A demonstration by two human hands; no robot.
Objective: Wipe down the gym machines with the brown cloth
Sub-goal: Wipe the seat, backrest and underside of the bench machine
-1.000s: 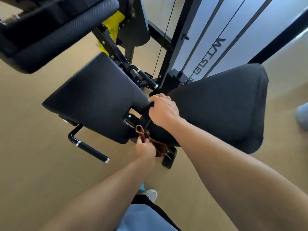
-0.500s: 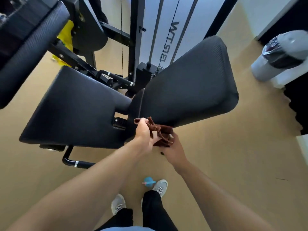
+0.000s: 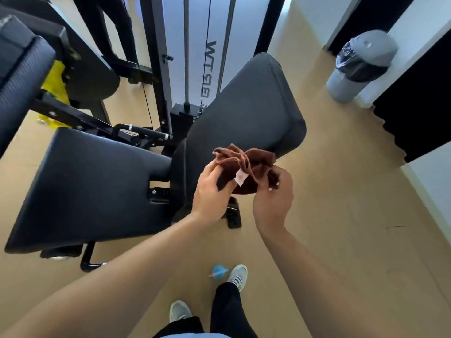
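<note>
Vinyl seat pad: black, smooth, left of the hands.
Left hand: fingers pinched on the cloth's left folds.
Brown cloth: bunched in the air between both hands, over the back pad; soft, limp, light (tag showing); best gripped by a gathered wad.
Right hand: fingers closed on its right edge.

By my right shoe a small blue thing lies on the tan floor. A grey bin with a black liner stands near the wall, well apart.
</note>
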